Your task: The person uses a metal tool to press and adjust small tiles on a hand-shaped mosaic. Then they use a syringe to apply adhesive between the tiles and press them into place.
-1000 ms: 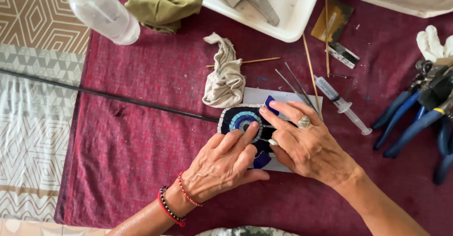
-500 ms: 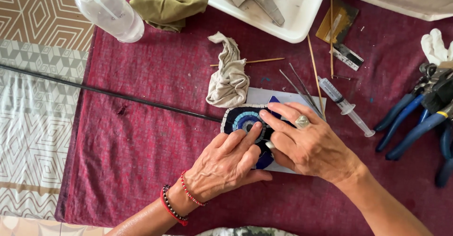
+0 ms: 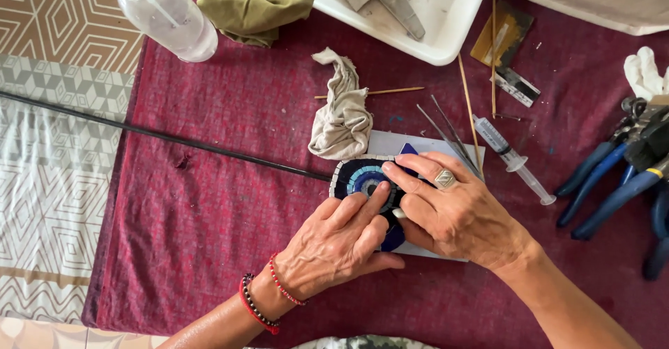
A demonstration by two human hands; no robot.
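Observation:
A round mosaic piece (image 3: 357,176) in dark blue, light blue and white tiles lies on a white sheet (image 3: 390,145) on the maroon cloth. My left hand (image 3: 338,241), with beaded bracelets at the wrist, rests flat on its lower part, fingers pressed to the tiles. My right hand (image 3: 453,213), wearing a silver ring, lies over the right side of the piece, fingertips touching the tiles near the middle. Both hands cover much of the mosaic.
A crumpled beige rag (image 3: 343,112) lies just above the mosaic. A syringe (image 3: 513,159), thin sticks (image 3: 469,112) and metal picks (image 3: 446,136) sit to the right. Blue-handled pliers (image 3: 613,175) lie far right. A white tray (image 3: 418,14), green cloth (image 3: 254,4), spray bottle (image 3: 164,14) and black rod (image 3: 160,136) are nearby.
Both hands stay on the mosaic. The fingers shift only slightly over the tiles; the view has moved a little.

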